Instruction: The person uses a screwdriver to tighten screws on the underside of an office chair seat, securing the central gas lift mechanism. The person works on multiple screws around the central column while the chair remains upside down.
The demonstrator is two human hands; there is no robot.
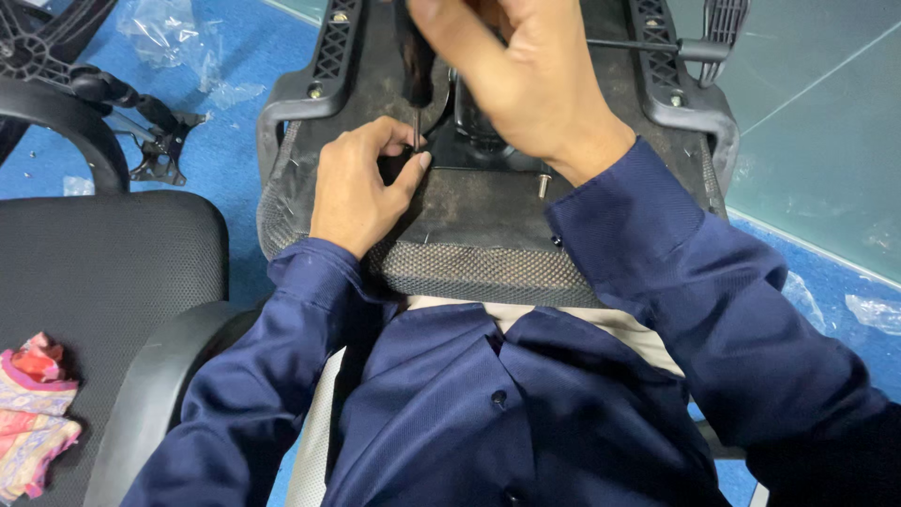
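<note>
An upturned office chair seat (pixel 469 211) with a mesh edge rests against my lap, its dark underside facing up. My right hand (pixel 521 70) grips a dark-handled screwdriver (pixel 414 70) that points down at a black metal plate (pixel 469 150) on the seat's underside. My left hand (pixel 361 183) rests on the seat with thumb and fingers pinched around the screwdriver's tip. A silver screw (pixel 542 185) stands upright at the plate's right corner.
Another black chair with a mesh seat (pixel 94 272) and armrest (pixel 150 385) stands at the left, a pink patterned cloth (pixel 33 408) on it. A chair base with castors (pixel 103 89) and clear plastic bags (pixel 178 42) lie on the blue floor.
</note>
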